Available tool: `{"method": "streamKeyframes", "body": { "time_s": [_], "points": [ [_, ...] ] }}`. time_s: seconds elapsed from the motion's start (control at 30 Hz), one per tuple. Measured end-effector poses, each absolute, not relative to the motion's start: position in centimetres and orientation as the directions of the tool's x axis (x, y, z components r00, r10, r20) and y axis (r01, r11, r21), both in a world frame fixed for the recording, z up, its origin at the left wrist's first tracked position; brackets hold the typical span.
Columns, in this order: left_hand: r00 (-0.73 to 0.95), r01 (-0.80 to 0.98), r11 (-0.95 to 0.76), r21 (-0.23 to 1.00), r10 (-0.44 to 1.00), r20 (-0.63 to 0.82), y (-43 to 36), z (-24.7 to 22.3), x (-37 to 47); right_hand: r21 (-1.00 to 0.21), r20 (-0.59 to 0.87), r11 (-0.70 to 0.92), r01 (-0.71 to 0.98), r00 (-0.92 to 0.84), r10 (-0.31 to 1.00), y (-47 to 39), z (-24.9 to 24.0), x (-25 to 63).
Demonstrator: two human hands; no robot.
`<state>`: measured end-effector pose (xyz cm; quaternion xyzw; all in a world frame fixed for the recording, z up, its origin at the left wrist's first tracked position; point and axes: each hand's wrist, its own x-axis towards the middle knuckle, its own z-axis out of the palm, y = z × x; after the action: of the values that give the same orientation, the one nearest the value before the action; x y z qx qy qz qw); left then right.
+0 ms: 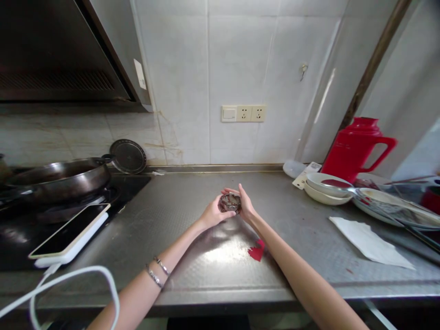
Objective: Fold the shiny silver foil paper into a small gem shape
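A small round, dark-patterned container (229,202) with a glassy look is between my two hands, over the middle of the metal counter (178,197). My left hand (213,214) wraps its left and near side, thumb along the front edge. Against its right side lies my right hand (245,205), with the fingers pointing up and away. Whether the container rests on the counter or is slightly raised, I cannot tell. A torn red piece (256,251) lies on the counter nearer to me, beside my right forearm.
At left, a pan (65,176) sits on the black stove, with a phone (70,231) on a white block and its white cable in front. To the right are stacked bowls (326,195), a red jug (357,149), a large plate (395,211) and a white napkin (371,242).
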<state>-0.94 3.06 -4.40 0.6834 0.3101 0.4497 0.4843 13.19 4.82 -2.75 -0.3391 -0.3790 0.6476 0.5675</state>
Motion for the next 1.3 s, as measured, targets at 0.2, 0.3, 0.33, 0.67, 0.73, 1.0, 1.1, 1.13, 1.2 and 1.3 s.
{"method": "streamKeyframes", "body": {
  "time_s": [0.2,0.3,0.33,0.67,0.73,1.0,1.1,1.13,1.2,1.3],
  "points": [
    [0.356,0.064,-0.366,0.928,0.877,0.322,2.8,-4.0,-1.0,-0.882,-0.024,-0.054,-0.468,-0.070,0.997,4.9,-2.9,12.9],
    [0.307,0.110,-0.383,0.917,0.891,0.335,2.7,-3.9,-1.0,-0.882,-0.009,-0.021,-0.471,-0.029,1.000,4.9,-2.9,12.8],
    [0.287,0.123,-0.385,0.915,0.896,0.339,2.7,-3.8,-0.9,-0.882,-0.003,-0.012,-0.471,-0.022,1.000,4.9,-3.0,12.7],
    [0.143,0.197,-0.415,0.888,0.909,0.392,2.9,-4.4,-0.7,-0.883,0.058,0.078,-0.463,0.057,0.997,4.9,-3.6,11.7],
    [0.134,0.199,-0.421,0.885,0.906,0.401,3.1,-4.5,-0.7,-0.887,0.060,0.084,-0.453,0.067,0.996,4.7,-3.6,11.5],
    [0.268,0.043,-0.261,0.964,0.933,0.241,2.8,-4.1,-0.6,-0.892,0.065,0.102,-0.440,0.099,0.993,5.4,-3.5,12.2],
    [0.353,-0.078,-0.271,0.959,0.892,0.281,2.7,-3.8,-0.4,-0.881,0.057,0.102,-0.461,0.112,0.992,5.5,-2.8,13.1],
    [0.361,-0.117,-0.285,0.951,0.880,0.308,2.8,-3.7,-0.4,-0.879,0.057,0.099,-0.467,0.104,0.993,5.5,-2.4,13.3],
    [0.351,-0.167,-0.283,0.944,0.878,0.325,2.8,-3.6,-0.4,-0.880,0.053,0.084,-0.468,0.081,0.995,5.2,-1.8,13.6],
    [0.328,-0.196,-0.246,0.949,0.896,0.300,2.7,-3.5,-0.4,-0.885,0.025,0.024,-0.465,0.004,1.000,4.5,-1.0,13.6]
  ]
}}
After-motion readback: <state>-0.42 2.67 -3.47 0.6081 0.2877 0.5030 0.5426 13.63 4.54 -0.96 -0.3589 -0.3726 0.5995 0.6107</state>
